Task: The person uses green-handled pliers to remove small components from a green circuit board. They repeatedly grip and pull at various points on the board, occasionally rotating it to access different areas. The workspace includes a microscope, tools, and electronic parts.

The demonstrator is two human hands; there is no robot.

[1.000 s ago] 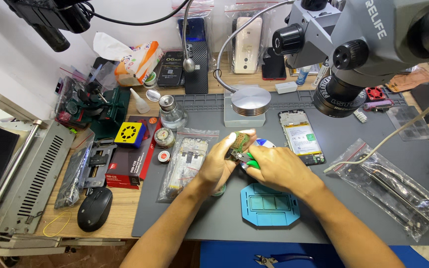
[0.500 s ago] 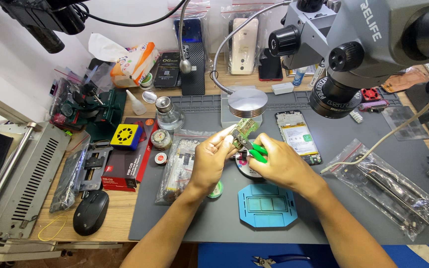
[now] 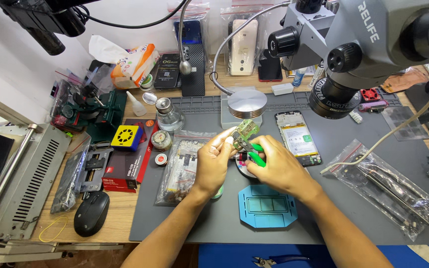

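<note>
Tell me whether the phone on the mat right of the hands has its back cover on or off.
Off. The phone lies flat on the grey mat with its insides exposed: a pale battery fills the frame.

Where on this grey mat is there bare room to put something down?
Bare mat lies between the blue tray and the plastic bag of tools, and a strip left of the tray. Crowded: around the left hand and right hand holding the circuit board, and the left bench edge.

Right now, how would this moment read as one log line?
left hand: holds circuit board | right hand: holds green-handled cutters at board | over grey mat
</note>
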